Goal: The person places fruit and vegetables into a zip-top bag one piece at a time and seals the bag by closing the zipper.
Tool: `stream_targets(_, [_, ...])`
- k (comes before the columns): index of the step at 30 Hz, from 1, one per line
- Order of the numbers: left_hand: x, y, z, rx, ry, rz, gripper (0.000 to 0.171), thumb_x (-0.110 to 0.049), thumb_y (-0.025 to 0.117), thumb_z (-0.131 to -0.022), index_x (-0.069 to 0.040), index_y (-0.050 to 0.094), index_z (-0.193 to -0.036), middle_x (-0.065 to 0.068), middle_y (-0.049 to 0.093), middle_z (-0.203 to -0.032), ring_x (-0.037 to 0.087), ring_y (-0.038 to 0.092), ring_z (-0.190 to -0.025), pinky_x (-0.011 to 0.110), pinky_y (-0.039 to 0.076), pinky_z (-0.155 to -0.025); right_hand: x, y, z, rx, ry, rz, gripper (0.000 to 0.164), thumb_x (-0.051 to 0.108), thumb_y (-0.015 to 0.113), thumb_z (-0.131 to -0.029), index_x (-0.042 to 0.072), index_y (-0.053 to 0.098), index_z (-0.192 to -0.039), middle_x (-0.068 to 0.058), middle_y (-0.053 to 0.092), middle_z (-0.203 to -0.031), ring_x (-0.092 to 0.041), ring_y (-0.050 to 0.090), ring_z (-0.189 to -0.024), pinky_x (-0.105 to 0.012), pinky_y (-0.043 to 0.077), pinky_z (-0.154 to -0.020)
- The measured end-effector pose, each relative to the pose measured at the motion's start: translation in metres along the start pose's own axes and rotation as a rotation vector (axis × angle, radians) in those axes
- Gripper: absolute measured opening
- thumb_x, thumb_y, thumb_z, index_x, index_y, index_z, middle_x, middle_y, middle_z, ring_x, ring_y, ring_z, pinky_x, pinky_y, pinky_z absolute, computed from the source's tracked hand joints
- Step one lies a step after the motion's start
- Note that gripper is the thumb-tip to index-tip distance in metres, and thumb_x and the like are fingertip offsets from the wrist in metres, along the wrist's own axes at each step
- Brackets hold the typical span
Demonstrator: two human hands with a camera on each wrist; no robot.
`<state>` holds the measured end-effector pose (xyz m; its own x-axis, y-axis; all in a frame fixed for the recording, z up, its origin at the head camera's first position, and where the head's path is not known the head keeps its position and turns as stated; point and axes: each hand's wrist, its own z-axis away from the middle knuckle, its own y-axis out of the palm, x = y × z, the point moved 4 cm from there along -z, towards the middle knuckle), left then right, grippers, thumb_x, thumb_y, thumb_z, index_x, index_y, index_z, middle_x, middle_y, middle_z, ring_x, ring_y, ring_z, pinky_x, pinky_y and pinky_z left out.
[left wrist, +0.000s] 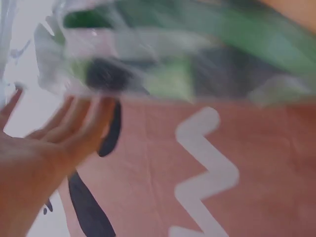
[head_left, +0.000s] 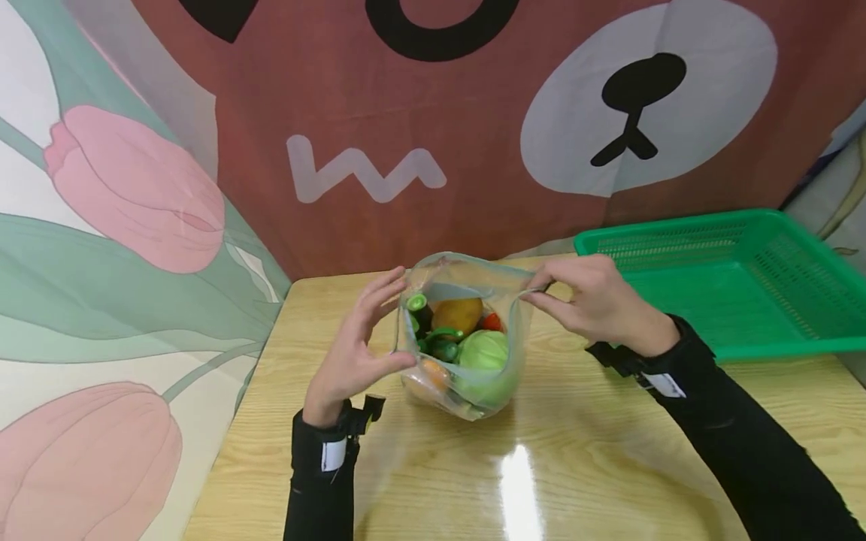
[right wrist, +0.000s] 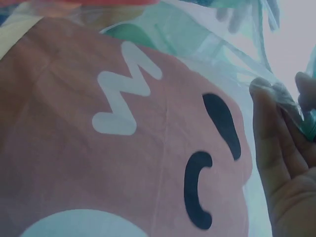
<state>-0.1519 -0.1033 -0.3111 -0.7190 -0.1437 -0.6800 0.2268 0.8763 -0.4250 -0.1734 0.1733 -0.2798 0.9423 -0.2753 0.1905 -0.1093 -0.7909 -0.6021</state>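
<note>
A clear plastic bag (head_left: 467, 267) stands with its mouth spread on the table. Inside it lie a green cabbage (head_left: 484, 350), a brown potato-like vegetable (head_left: 458, 314), dark green cucumber-like pieces (head_left: 418, 306), an orange round thing (head_left: 434, 373) and a bit of something red (head_left: 492, 322). My right hand (head_left: 604, 302) pinches the right side of the bag's rim between thumb and fingers. At the left side is my left hand (head_left: 353, 347), fingers extended and thumb apart, against the bag's edge. The left wrist view shows the fingers (left wrist: 84, 121) straight beneath the blurred bag.
A green plastic basket (head_left: 717, 300) stands at the right on the wooden table (head_left: 609, 451). Behind hangs a brown cloth (head_left: 379, 248) with a bear face. A tulip-patterned cloth (head_left: 135, 300) covers the left side.
</note>
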Motion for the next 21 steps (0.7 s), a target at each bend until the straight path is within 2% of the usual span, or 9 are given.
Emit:
stream_targets(2, [0.003, 0.003, 0.007, 0.022, 0.062, -0.052, 0.070, -0.045, 0.071, -0.080, -0.004, 0.050, -0.133, 0.018, 0.027, -0.149, 0.038, 0.033, -0.132, 0.047, 0.034, -0.103, -0.003, -0.004, 0.004, -0.069, 0.049, 0.001, 0.029, 0.033, 0.061, -0.092, 0.009, 0.067, -0.078, 0.001, 0.068, -0.075, -0.010, 0.063, -0.066, -0.019, 0.044, -0.057])
stream_targets(5, [0.003, 0.008, 0.013, 0.033, 0.091, -0.204, 0.050, -0.040, 0.069, -0.083, -0.007, 0.062, -0.120, 0.018, 0.028, -0.149, 0.037, 0.033, -0.132, 0.047, 0.038, -0.100, -0.005, -0.007, 0.012, -0.153, 0.106, -0.006, 0.024, 0.030, 0.066, -0.089, 0.008, 0.070, -0.080, 0.000, 0.068, -0.074, -0.006, 0.059, -0.064, -0.017, 0.040, -0.056])
stream_targets(9, [-0.004, 0.017, 0.017, 0.034, 0.115, -0.469, 0.024, -0.029, 0.068, -0.088, -0.010, 0.070, -0.103, 0.017, 0.041, -0.140, 0.033, 0.041, -0.127, 0.045, 0.044, -0.092, -0.005, -0.009, 0.019, -0.232, 0.142, 0.024, 0.025, 0.030, 0.068, -0.087, 0.006, 0.072, -0.081, -0.002, 0.068, -0.073, -0.005, 0.057, -0.062, -0.017, 0.041, -0.059])
stream_targets(11, [-0.009, 0.018, 0.016, 0.037, 0.124, -0.553, 0.015, -0.023, 0.067, -0.089, -0.009, 0.069, -0.096, 0.016, 0.048, -0.131, 0.031, 0.048, -0.120, 0.042, 0.047, -0.089, -0.006, -0.010, 0.022, -0.283, 0.168, 0.029, 0.028, 0.031, 0.069, -0.086, 0.005, 0.072, -0.079, -0.004, 0.068, -0.072, -0.005, 0.058, -0.062, -0.016, 0.042, -0.061])
stream_targets(13, [-0.012, 0.015, 0.015, 0.029, 0.118, -0.561, 0.010, -0.016, 0.067, -0.089, -0.007, 0.066, -0.092, 0.015, 0.054, -0.122, 0.028, 0.054, -0.111, 0.039, 0.049, -0.084, -0.007, -0.015, 0.025, -0.339, 0.204, 0.011, 0.028, 0.028, 0.071, -0.085, 0.002, 0.072, -0.077, -0.006, 0.068, -0.071, -0.004, 0.059, -0.063, -0.015, 0.044, -0.063])
stream_targets(16, [-0.014, 0.006, 0.011, -0.027, 0.094, -0.492, 0.006, -0.007, 0.067, -0.088, -0.005, 0.062, -0.091, 0.012, 0.061, -0.110, 0.025, 0.060, -0.100, 0.037, 0.051, -0.079, -0.009, -0.025, 0.031, -0.398, 0.258, -0.033, 0.018, 0.013, 0.076, -0.081, -0.003, 0.071, -0.075, -0.011, 0.068, -0.071, -0.001, 0.061, -0.067, -0.013, 0.044, -0.063])
stream_targets(19, [-0.015, -0.003, 0.006, -0.115, 0.075, -0.437, 0.010, -0.001, 0.067, -0.085, -0.004, 0.062, -0.093, 0.009, 0.065, -0.099, 0.021, 0.063, -0.090, 0.035, 0.051, -0.075, -0.012, -0.035, 0.034, -0.389, 0.310, -0.038, 0.008, -0.009, 0.076, -0.072, -0.007, 0.069, -0.075, -0.011, 0.068, -0.074, 0.000, 0.062, -0.069, -0.013, 0.045, -0.064])
stream_targets(21, [-0.013, -0.006, 0.002, -0.185, 0.059, -0.401, 0.014, 0.001, 0.068, -0.083, -0.002, 0.062, -0.095, 0.009, 0.066, -0.092, 0.019, 0.063, -0.083, 0.031, 0.050, -0.073, -0.013, -0.041, 0.034, -0.361, 0.360, -0.018, 0.018, -0.019, 0.075, -0.066, -0.008, 0.067, -0.079, -0.004, 0.068, -0.075, 0.001, 0.062, -0.068, -0.012, 0.043, -0.057])
